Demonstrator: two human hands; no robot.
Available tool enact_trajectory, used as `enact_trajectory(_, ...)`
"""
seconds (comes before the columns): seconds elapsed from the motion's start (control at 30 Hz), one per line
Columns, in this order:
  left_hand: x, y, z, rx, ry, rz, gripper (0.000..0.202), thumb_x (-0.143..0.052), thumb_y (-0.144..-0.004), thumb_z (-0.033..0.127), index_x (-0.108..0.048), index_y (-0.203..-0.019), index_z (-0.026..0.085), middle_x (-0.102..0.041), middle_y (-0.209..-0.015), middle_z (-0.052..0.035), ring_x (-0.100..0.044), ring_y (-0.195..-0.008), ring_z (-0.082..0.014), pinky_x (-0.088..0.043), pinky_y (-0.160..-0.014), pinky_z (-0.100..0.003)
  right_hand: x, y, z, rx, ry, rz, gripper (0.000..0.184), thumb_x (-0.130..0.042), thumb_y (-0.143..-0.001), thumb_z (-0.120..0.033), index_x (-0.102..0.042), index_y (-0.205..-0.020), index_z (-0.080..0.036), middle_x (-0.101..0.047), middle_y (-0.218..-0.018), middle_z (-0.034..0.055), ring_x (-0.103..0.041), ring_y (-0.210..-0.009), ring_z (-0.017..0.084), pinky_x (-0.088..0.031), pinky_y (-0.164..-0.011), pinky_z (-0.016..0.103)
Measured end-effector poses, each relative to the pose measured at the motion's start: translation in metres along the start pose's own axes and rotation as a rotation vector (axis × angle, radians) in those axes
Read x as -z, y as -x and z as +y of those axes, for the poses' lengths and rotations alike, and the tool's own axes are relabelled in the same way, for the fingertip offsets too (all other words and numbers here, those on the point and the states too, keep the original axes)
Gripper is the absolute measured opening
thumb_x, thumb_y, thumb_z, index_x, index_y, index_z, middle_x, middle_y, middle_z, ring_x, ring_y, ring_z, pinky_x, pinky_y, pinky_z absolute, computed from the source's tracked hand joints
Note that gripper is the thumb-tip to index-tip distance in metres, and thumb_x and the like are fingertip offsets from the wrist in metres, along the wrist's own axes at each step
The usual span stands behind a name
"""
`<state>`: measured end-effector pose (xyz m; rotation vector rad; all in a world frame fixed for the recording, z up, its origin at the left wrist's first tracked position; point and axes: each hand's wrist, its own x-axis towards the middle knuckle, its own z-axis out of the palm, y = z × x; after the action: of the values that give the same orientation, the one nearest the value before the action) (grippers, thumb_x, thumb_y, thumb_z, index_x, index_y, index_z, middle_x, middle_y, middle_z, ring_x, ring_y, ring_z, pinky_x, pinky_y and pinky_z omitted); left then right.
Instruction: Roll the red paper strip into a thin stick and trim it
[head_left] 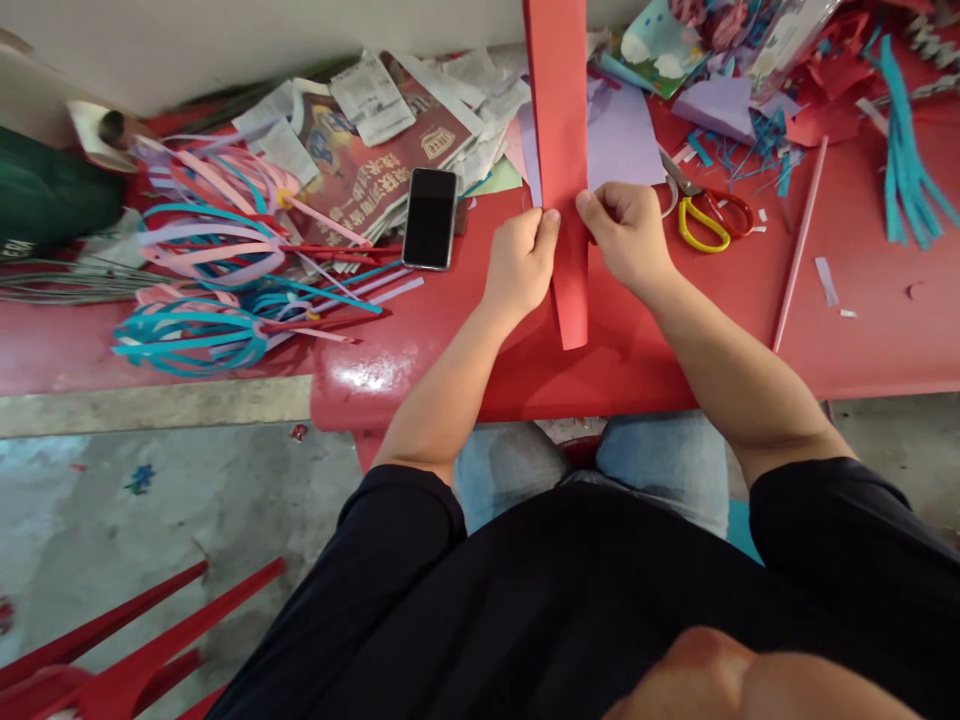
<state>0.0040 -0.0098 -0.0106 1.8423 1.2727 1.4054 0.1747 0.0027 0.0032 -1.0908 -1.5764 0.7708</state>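
A long red paper strip (564, 120) runs upright through the middle of the view, its near end hanging over the red table. My left hand (523, 255) pinches its left edge, with the thumb on top and the other fingers curled under. On the opposite edge, my right hand (628, 235) grips the strip between thumb and bent fingers. Behind the strip lies a sheet of purple paper (626, 135). Just right of my right hand rest scissors (705, 215) with yellow and red handles. A black-screened phone (430, 220) lies to the left of my left hand.
Paper-strip lanterns (195, 335) in blue, pink and purple lie at left by newspapers and a red printed bag (390, 150). At right are a thin pink stick (802, 240), a blue paper fringe (904, 160) and scraps. The red table's (420, 375) front edge is near my lap.
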Motion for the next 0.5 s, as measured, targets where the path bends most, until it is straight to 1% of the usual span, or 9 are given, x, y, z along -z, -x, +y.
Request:
enact_trajectory(0.1,0.0028,-0.0012,0.0026,-0.013,0.011,0.020,0.071,-0.061,-0.097,0.084,-0.036,-0.064,0.026,-0.031,-0.058,0.0030,-0.038,-0.053,-0.0190,-0.039,-0.065,-0.040,-0.0017,0.0012,-0.0024,-0.004,-0.021,-0.024,0.077,-0.056,-0.088,-0.098,-0.046,-0.062,-0.027,-0.043,-0.060,0.0004,-0.036,-0.060,0.017,-0.046,-0.065,0.041)
enact_trajectory(0.23,0.0027,-0.0001,0.0023,-0.019,0.022,0.015,0.068,-0.062,-0.098,0.083,-0.040,-0.066,0.026,-0.032,-0.059,0.0027,-0.042,-0.055,-0.0196,-0.043,-0.067,-0.039,-0.0018,0.0016,-0.0043,0.006,-0.006,0.002,0.078,-0.054,-0.085,-0.102,-0.045,-0.064,-0.027,-0.039,-0.061,0.0003,-0.032,-0.061,0.017,-0.048,-0.066,0.041)
enact_trajectory(0.33,0.0026,-0.0002,0.0000,-0.027,0.008,0.062,0.070,-0.056,-0.098,0.088,-0.040,-0.068,0.026,-0.030,-0.061,0.0024,-0.044,-0.058,-0.0201,-0.042,-0.066,-0.039,-0.0026,0.0030,-0.0059,0.005,-0.015,-0.057,0.078,-0.053,-0.086,-0.101,-0.043,-0.065,-0.027,-0.034,-0.062,0.0000,-0.032,-0.063,0.018,-0.048,-0.064,0.039)
enact_trajectory(0.4,0.0032,-0.0009,-0.0014,-0.042,-0.003,0.092,0.072,-0.048,-0.097,0.092,-0.038,-0.069,0.026,-0.028,-0.063,0.0022,-0.042,-0.058,-0.0200,-0.040,-0.065,-0.039,-0.0036,0.0045,-0.0070,0.004,-0.019,-0.110,0.079,-0.051,-0.087,-0.101,-0.038,-0.064,-0.027,-0.030,-0.063,-0.0005,-0.030,-0.063,0.017,-0.048,-0.063,0.038)
enact_trajectory(0.5,0.0043,-0.0025,-0.0027,-0.058,-0.016,0.111,0.075,-0.039,-0.096,0.097,-0.037,-0.069,0.026,-0.027,-0.064,0.0020,-0.038,-0.057,-0.0196,-0.038,-0.065,-0.039,-0.0043,0.0063,-0.0089,0.013,-0.013,-0.123,0.080,-0.049,-0.088,-0.101,-0.033,-0.064,-0.027,-0.027,-0.063,-0.0009,-0.028,-0.062,0.017,-0.051,-0.064,0.039)
